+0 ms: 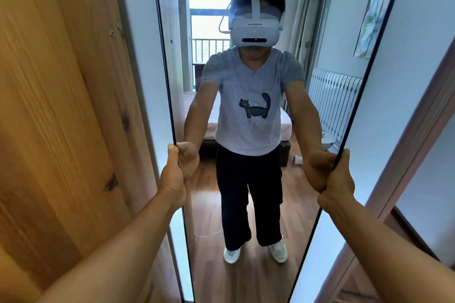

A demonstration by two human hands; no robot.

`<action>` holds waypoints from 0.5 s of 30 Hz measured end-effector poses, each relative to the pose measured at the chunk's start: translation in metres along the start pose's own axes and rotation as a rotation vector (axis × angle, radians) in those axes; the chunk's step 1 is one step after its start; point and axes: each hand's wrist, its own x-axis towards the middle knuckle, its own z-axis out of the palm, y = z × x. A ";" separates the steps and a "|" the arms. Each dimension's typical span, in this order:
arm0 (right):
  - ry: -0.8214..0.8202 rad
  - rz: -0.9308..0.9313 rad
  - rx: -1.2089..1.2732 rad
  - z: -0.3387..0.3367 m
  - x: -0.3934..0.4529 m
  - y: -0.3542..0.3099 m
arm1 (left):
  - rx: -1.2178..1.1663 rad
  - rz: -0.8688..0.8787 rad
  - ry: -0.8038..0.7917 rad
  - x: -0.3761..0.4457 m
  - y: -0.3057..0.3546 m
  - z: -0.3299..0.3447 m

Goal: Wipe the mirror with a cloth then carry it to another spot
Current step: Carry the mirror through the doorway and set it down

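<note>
Left hand (173, 174), right hand (341, 179) clamped on opposite edges of full-length mirror (246, 204) between them; likely rigid, heavy, fragile, thin-edged, best gripped mid-height.

Inspector: Mirror (246, 204) frame colour?
Clerk: Thin, black. Reflected: grey T-shirt with a black cat motif, black trousers, white shoes, white headset.
Inspector: Surroundings?
Clerk: Wooden panel (61, 106), orange-tan, dark knots, streaked grain. Wall (418, 32), pale blue-white.

A tall, thin-framed mirror (258, 192) stands upright, its two long edges clasped inside curled fingers (172, 149).
</note>
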 end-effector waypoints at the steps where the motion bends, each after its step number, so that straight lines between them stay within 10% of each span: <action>1: 0.001 0.005 -0.008 0.000 0.001 -0.002 | 0.002 -0.009 -0.005 0.000 0.000 0.000; 15: 0.046 -0.150 -0.088 0.010 -0.002 -0.007 | 0.210 0.095 0.252 0.019 0.025 0.013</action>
